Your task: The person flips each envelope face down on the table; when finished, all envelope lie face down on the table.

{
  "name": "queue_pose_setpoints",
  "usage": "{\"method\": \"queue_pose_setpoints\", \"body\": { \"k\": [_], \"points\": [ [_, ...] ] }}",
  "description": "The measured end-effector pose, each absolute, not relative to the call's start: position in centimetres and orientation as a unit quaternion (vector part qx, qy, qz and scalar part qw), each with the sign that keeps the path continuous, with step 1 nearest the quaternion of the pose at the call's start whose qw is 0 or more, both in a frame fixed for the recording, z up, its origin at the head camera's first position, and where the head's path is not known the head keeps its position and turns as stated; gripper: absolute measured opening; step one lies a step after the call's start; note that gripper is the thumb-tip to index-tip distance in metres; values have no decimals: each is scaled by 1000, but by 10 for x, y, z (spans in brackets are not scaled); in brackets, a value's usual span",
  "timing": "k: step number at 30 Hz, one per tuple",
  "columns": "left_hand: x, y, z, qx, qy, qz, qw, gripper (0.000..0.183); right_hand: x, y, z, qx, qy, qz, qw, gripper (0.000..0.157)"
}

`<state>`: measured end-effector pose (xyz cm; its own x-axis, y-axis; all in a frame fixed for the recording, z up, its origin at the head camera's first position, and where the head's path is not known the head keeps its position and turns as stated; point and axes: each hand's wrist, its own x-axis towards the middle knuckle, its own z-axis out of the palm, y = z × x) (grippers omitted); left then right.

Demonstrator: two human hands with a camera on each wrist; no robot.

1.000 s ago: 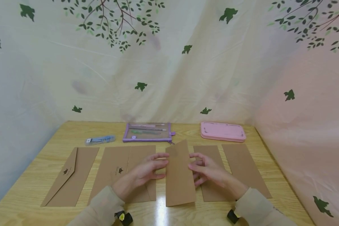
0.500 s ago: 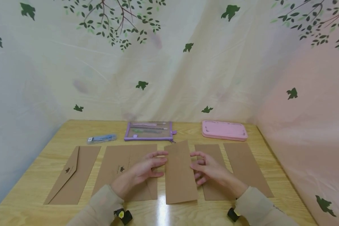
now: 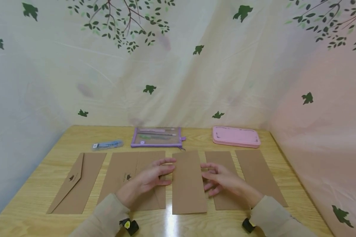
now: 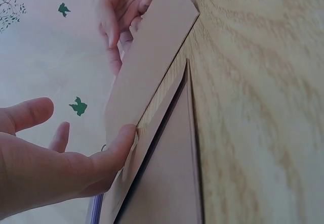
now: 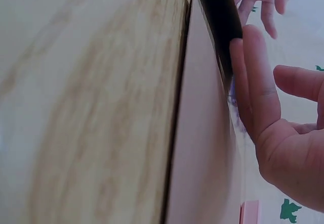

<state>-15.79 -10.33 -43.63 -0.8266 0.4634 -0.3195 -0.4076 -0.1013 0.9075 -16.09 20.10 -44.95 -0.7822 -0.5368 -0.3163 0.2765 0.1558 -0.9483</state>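
Note:
A plain brown envelope [image 3: 188, 182] lies upright to me between the two hands, its printed side not in view. My left hand [image 3: 149, 177] has its fingers extended, fingertips right at the envelope's left edge, while the palm hovers over a neighbouring brown envelope with a small crown print [image 3: 117, 177]. On the other side, the relaxed fingers of my right hand [image 3: 226, 181] reach to the envelope's right edge. From the right wrist, the envelope's dark underside [image 5: 220, 19] shows at the right fingertips, slightly raised above the table. Neither hand curls round it.
Left stands a flapped envelope [image 3: 77, 184] in the row; right are two more plain ones, a nearer brown envelope [image 3: 221, 158] and an outer brown envelope [image 3: 259, 177]. Behind are a blue item in a clear case [image 3: 107, 145], a purple-edged mesh pouch [image 3: 157, 145] and a pink tin case [image 3: 236, 136].
The middle envelope, tilted with its top corner raised before, has settled flatter and squarer. My right hand has eased slightly right and loosened; the left stays almost in place.

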Motion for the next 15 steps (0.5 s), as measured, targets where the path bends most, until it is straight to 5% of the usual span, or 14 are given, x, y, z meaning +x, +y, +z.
{"method": "queue_pose_setpoints", "body": {
  "k": [15],
  "points": [
    [-158,-102,-435,28,604,740,294,58,-158,208,-445,-92,685,-647,321,67]
  ]
}}
